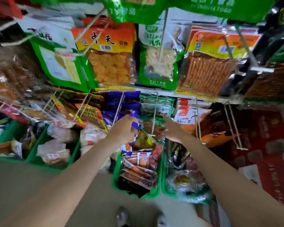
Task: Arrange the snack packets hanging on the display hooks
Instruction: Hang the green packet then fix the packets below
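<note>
Purple and blue foil shows between the curled fingers of the left hand (124, 126), which pinches the top of a purple snack packet (134, 124) at the front of the row of purple packets (121, 104) on a white wire hook (118, 108) in the lower row of the display. Just beside it, the right hand (170, 128) reaches to the green-topped packets (156, 110) that hang on the next hook (154, 115); its fingers are bent against the front packet, but the picture is blurred there and I cannot tell if they really close on it. The two hands are near each other and do not touch. In the upper row hang larger bags: a green and white bag (56, 58) at the left, an orange and yellow bag (107, 54), a green bag with pale strips (157, 59) and an orange bag of red sticks (210, 63). Under the hands stands a green plastic basket (152, 192) filled with small packets, and more green baskets (33, 154) stand at the left. At the bottom edge, two shoes (121, 217) are on the pale floor (92, 202).
</note>
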`<state>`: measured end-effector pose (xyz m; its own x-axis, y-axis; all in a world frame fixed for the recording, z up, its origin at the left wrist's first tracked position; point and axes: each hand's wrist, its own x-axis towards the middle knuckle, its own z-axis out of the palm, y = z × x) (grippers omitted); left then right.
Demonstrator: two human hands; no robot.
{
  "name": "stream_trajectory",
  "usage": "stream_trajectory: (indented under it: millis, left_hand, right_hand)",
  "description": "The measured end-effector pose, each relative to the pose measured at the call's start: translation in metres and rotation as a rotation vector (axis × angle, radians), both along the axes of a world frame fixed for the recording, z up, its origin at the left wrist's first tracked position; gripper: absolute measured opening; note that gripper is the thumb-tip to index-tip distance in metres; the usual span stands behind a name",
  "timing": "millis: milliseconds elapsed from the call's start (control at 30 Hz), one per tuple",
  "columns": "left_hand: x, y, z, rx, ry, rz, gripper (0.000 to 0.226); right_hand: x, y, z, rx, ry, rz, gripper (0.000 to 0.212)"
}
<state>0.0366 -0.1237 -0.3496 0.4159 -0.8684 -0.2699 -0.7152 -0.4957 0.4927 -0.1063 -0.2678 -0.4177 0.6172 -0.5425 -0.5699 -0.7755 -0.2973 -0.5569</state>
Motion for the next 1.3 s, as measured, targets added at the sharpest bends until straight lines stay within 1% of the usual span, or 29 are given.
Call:
stream_trajectory:
  millis: [67,133,200,267,367,467,533,633,700,767,833,867,933,1000,1100,1167,1200,1267,1300]
  left_hand:
    - [-0.001,0.001,-0.009,-0.004,-0.007,0.018,0.032]
    - [-0.005,0.003,-0.016,-0.026,-0.003,0.03,0.032]
    - [-0.012,0.006,-0.02,-0.043,0.011,0.035,0.033]
    - [-0.018,0.008,-0.021,-0.04,0.006,0.023,0.034]
    - [-0.024,0.011,-0.021,-0.047,-0.012,0.006,0.034]
    - [-0.028,0.013,-0.017,-0.124,0.003,0.019,0.03]
    - [-0.035,0.013,-0.015,-0.189,0.024,0.025,0.028]
    - [-0.054,0.012,-0.016,-0.221,0.056,-0.061,0.028]
    - [-0.069,0.005,-0.021,-0.159,0.031,-0.178,0.036]
    - [-0.082,-0.005,-0.026,-0.049,-0.012,-0.273,0.046]
    - [-0.092,-0.014,-0.028,0.024,-0.017,-0.303,0.045]
    - [-0.096,-0.018,-0.027,0.036,0.011,-0.288,0.044]
    - [-0.104,-0.026,-0.026,0.035,0.137,-0.196,0.043]
    - [-0.11,-0.034,-0.024,0.025,0.239,-0.136,0.034]
    - [-0.128,-0.051,-0.027,-0.003,0.244,-0.215,0.015]
    - [-0.145,-0.063,-0.029,-0.007,0.258,-0.265,0.023]
    - [-0.156,-0.069,-0.029,-0.003,0.263,-0.29,0.024]
    - [-0.175,-0.08,-0.028,0.02,0.239,-0.34,0.018]
    - [-0.183,-0.084,-0.028,0.022,0.235,-0.356,0.017]
  right_hand:
    - [0.012,-0.001,-0.008,-0.074,0.039,0.063,0.068]
    - [0.018,0.003,-0.012,-0.118,0.051,0.064,0.06]
    - [0.019,0.009,-0.014,-0.113,0.051,0.046,0.051]
    - [0.019,0.015,-0.018,-0.058,0.034,0.035,0.042]
    - [0.014,0.028,-0.024,-0.037,-0.053,-0.017,0.019]
    - [0.0,0.04,-0.02,-0.05,-0.1,-0.018,0.026]
    - [-0.016,0.044,-0.008,-0.077,-0.131,0.006,0.025]
    - [-0.038,0.045,0.01,-0.101,-0.158,0.038,0.026]
    - [-0.054,0.046,0.022,-0.133,-0.172,0.059,0.027]
    - [-0.067,0.047,0.035,-0.202,-0.186,0.088,0.027]
    - [-0.077,0.047,0.046,-0.252,-0.208,0.109,0.026]
    - [-0.082,0.045,0.048,-0.259,-0.224,0.095,0.026]
    - [-0.094,0.04,0.049,-0.268,-0.223,0.039,0.024]
    - [-0.11,0.037,0.049,-0.274,-0.226,-0.056,0.022]
    - [-0.132,0.035,0.048,-0.303,-0.241,-0.214,0.019]
    - [-0.148,0.033,0.043,-0.276,-0.259,-0.362,0.016]
    - [-0.154,0.033,0.043,-0.218,-0.287,-0.438,0.021]
    - [-0.168,0.03,0.039,-0.126,-0.345,-0.54,0.034]
    - [-0.176,0.027,0.036,-0.113,-0.341,-0.555,0.033]
